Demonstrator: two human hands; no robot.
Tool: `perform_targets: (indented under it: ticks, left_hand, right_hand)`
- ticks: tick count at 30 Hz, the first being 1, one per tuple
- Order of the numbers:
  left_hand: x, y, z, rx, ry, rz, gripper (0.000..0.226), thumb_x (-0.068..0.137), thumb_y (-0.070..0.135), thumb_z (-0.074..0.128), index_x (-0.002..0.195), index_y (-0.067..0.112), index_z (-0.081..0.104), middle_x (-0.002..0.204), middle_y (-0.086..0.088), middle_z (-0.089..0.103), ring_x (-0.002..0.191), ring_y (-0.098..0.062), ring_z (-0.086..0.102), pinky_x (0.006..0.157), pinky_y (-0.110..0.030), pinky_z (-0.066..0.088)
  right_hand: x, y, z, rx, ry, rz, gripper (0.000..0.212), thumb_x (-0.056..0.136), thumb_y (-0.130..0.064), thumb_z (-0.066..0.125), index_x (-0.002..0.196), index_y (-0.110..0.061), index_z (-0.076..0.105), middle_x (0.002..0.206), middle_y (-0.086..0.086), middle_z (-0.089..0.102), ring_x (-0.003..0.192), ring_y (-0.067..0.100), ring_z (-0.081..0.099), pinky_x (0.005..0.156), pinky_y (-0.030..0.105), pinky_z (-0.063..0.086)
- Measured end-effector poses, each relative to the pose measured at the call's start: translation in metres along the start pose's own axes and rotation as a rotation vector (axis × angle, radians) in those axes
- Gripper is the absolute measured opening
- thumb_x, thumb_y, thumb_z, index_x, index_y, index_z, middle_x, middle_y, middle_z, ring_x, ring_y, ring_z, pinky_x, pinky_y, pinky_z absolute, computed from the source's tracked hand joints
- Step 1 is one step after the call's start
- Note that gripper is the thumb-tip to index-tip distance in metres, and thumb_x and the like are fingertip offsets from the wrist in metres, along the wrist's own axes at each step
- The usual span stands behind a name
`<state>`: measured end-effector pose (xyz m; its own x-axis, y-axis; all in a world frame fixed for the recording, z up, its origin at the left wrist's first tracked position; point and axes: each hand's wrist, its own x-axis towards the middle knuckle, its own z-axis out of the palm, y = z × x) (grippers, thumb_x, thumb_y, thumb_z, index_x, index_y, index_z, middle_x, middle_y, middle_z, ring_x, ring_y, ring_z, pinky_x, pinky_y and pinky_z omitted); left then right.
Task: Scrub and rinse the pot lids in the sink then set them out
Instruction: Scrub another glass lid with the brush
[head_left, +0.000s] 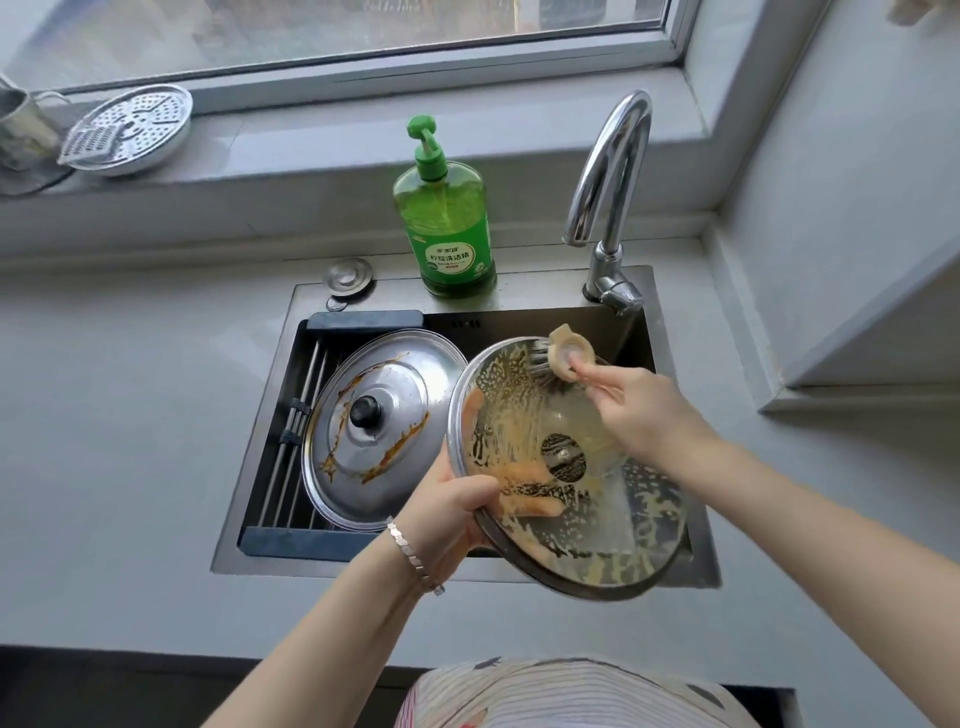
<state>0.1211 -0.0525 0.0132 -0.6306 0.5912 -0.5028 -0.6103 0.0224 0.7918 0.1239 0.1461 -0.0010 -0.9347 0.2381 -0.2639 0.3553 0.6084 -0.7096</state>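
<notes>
scrubbing, lid one of two | left hand (447, 514) grips near-left rim of sudsy steel-rimmed glass lid (597, 512), tilted over right of steel sink (545, 293) | right hand (639, 410) pinches beige bristle brush (563, 358) at its far edge | black-knobbed domed steel lid (384, 374), left, brown-streaked (seemingly unscrubbed) | pending: rinse, set-out

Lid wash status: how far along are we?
Done: nothing yet; no washed lid is set out on the counter. In hand: left hand grips the sudsy glass lid over the sink while right hand scrubs its underside with the brush. Left: rinse it, then scrub and rinse the steel lid, brown-streaked on the sink rack, and set both out.
</notes>
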Motion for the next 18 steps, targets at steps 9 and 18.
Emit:
perform_targets:
  ticks: [9,18]
  left_hand:
    - [0.0,0.011,-0.001,0.03,-0.039,-0.003,0.05,0.063,-0.012,0.038,0.105,0.013,0.051,0.071,-0.005,0.072,0.06,-0.021,0.068,0.044,-0.025,0.052]
    - [0.003,0.002,-0.008,0.071,0.005,-0.028,0.065,0.058,-0.007,0.042,0.119,0.016,0.044,0.081,-0.005,0.073,0.071,-0.024,0.07,0.051,-0.035,0.056]
  right_hand:
    - [-0.008,-0.024,0.005,0.13,0.019,-0.01,0.042,0.099,-0.018,0.041,0.139,-0.031,0.04,0.127,0.008,0.059,0.083,0.014,0.062,0.076,0.029,0.046]
    - [-0.013,-0.012,0.01,0.086,-0.017,0.014,0.043,0.098,-0.017,0.04,0.138,-0.032,0.039,0.109,0.007,0.067,0.07,0.018,0.062,0.066,0.033,0.054]
